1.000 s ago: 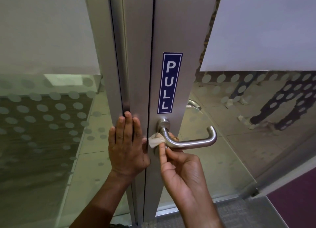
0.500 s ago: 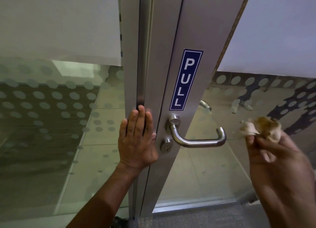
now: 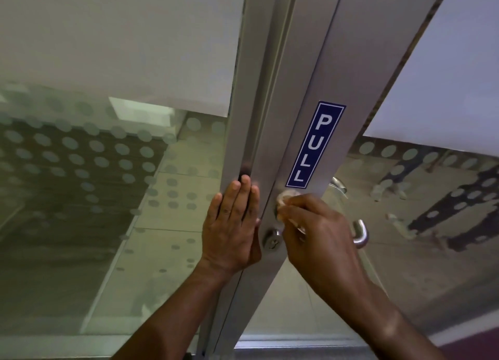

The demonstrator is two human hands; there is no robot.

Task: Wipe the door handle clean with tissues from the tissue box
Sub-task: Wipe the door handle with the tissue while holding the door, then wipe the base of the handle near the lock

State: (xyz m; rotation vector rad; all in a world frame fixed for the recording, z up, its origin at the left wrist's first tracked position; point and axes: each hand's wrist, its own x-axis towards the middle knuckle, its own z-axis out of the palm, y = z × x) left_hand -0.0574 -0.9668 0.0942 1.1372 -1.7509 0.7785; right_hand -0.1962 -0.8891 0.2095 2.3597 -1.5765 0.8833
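The steel lever door handle (image 3: pixel 361 235) sits on the aluminium door frame (image 3: pixel 318 76), below a blue PULL sign (image 3: pixel 313 146). Only the handle's curved free end shows; my right hand (image 3: pixel 321 235) covers the rest. That hand grips a crumpled, soiled tissue (image 3: pixel 285 197) and holds it against the handle's base near the frame. Just below, the round lock cylinder (image 3: pixel 272 241) is visible. My left hand (image 3: pixel 232 224) lies flat with straight fingers against the frame's left edge. No tissue box is in view.
Dotted frosted glass panels (image 3: pixel 81 157) flank the frame on both sides. A second handle (image 3: pixel 339 184) shows through the right pane on the door's far side. A metal threshold strip (image 3: pixel 297 343) runs along the floor under the door.
My right hand, which had pulled away to the right with the tissue, has come back onto the handle's base. The view tilted and moved closer. My left hand stays flat on the frame.
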